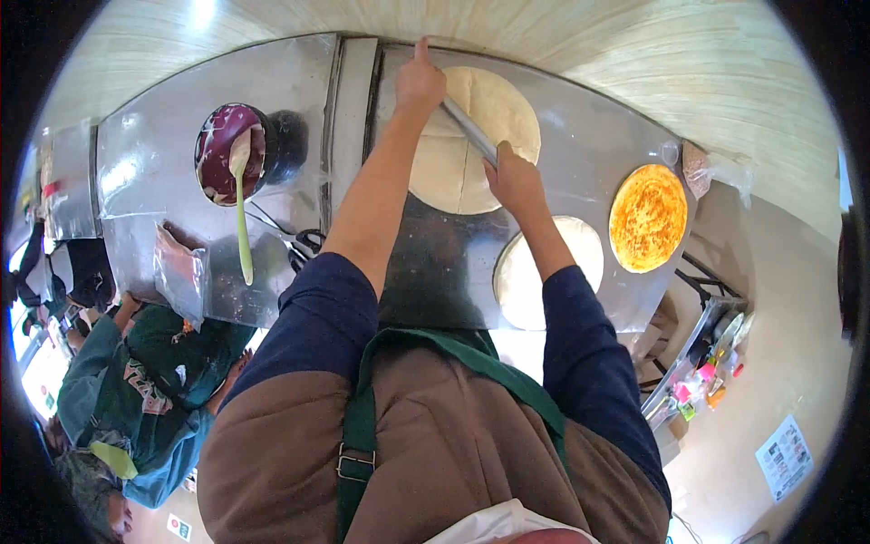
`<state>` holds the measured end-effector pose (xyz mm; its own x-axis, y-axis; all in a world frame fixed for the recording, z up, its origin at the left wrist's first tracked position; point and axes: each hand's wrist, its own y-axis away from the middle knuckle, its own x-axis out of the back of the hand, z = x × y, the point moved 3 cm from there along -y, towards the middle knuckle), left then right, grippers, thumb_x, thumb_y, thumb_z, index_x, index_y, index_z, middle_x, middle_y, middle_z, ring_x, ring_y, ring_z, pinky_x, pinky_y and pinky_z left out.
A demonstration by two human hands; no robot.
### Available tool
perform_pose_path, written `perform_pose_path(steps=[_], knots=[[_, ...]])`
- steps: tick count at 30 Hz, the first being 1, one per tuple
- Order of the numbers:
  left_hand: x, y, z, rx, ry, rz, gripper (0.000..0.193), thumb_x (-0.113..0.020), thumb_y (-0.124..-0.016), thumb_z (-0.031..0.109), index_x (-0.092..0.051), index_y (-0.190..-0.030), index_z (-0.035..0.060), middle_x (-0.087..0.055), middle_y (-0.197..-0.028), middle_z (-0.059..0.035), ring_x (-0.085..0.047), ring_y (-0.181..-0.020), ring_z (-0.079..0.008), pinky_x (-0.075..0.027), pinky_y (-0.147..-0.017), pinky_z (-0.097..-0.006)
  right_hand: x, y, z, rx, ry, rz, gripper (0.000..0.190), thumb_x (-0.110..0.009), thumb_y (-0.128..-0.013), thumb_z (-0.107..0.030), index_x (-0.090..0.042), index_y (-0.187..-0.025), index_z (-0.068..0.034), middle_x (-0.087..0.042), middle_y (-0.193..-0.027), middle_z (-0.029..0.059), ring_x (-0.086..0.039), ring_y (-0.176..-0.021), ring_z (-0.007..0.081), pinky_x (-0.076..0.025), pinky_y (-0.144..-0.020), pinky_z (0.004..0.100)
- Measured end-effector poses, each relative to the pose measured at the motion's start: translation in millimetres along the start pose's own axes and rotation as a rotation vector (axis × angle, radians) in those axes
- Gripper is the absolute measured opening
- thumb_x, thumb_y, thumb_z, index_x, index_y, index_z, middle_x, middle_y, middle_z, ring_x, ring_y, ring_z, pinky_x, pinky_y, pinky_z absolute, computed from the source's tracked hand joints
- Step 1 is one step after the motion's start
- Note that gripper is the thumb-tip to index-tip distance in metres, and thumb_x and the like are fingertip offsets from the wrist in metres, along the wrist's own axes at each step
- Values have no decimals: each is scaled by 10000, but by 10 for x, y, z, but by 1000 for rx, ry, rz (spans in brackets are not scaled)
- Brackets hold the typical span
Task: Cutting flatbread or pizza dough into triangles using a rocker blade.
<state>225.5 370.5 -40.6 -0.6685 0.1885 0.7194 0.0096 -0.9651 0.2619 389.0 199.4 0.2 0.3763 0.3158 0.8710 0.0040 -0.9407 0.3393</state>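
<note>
A long metal blade or bar (469,130) lies diagonally over a large round flatbread or dough sheet (442,173), which bears crossing lines that split it into sections. My left hand (420,80) is at the bar's far end, its index finger pointing away towards the wall. Around the near end is closed my right hand (515,177), over the sheet's right edge. Below my right forearm sits a smaller pale round (520,282). Farther right lies a round covered in orange-red sauce (648,219).
At left on the steel counter (156,163) stand a dark bowl (221,156) with white residue and a pale green spatula (242,224), near black-handled scissors (309,241) and a plastic bag (180,268). A person in a green apron (153,374) is at lower left. A wall borders the counter's far edge.
</note>
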Motion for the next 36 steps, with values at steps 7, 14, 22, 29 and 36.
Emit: perform_pose_path(steps=[7, 14, 22, 29, 36], knots=[[6, 160, 225, -15, -119, 55, 614, -522, -900, 148, -338, -1485, 119, -629, -1180, -268, -612, -1110, -410, -495, -966, -494, -70, 86, 101, -5, -88, 106, 303, -621, -933, -282, -462, -952, -24, -651, -754, 232, -655, -719, 446, -523, -636, 518], [128, 360, 209, -157, -176, 176, 459, -508, -912, 189, -500, -1351, 57, -609, -1254, -232, -589, -1184, -355, -346, -1138, -474, -103, 192, 111, 95, -107, 170, 315, -637, -927, -286, -454, -938, -29, -640, -730, 224, -655, -691, 428, -514, -599, 506], [346, 523, 535, -327, -8, 137, 301, -493, -947, 248, -635, -1143, 70, -710, -828, -157, -677, -864, -383, -324, -1097, -613, -53, 273, 204, 92, -191, 280, 340, -651, -931, -327, -493, -951, -28, -654, -740, 226, -655, -669, 415, -511, -589, 477], [503, 758, 653, -381, 48, -9, 341, -440, -1014, 340, -643, -1157, 107, -697, -777, -93, -683, -869, -339, -212, -1135, -648, -103, 401, 278, 53, -220, 317, 361, -661, -925, -354, -526, -918, -20, -635, -711, 201, -646, -675, 408, -497, -604, 467], [709, 1129, 795, -521, 302, 18, 405, -427, -1025, 427, -639, -1207, 134, -684, -824, -44, -678, -921, -280, -69, -1152, -671, -57, 514, 243, 25, -270, 416, 359, -670, -925, -369, -564, -922, -26, -608, -686, 185, -623, -632, 386, -480, -595, 450]])
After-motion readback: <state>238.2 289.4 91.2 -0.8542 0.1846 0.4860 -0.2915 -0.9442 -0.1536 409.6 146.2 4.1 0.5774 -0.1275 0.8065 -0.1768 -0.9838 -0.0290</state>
